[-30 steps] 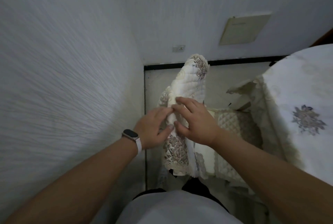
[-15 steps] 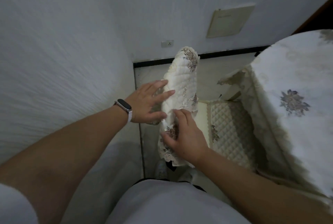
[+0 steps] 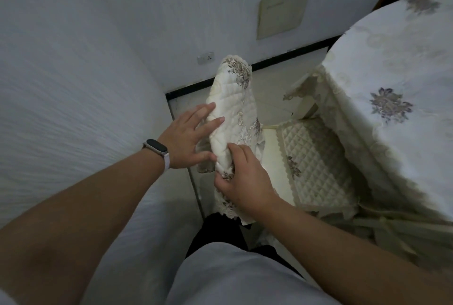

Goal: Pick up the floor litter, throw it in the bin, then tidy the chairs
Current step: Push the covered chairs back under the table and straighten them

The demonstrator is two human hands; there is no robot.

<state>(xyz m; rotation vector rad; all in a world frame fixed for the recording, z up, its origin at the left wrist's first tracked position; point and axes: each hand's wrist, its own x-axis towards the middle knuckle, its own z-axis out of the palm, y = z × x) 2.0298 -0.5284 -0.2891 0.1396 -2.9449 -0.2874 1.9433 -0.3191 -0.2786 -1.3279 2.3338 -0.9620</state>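
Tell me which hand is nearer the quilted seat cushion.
Right. The right hand grips the chair-back cover on the side of the seat cushion; the left hand presses its far side, toward the wall.

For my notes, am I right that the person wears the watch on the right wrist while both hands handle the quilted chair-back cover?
Not quite: the head view shows the watch on the left wrist. The rest holds: the left hand and the right hand both handle the quilted chair-back cover.
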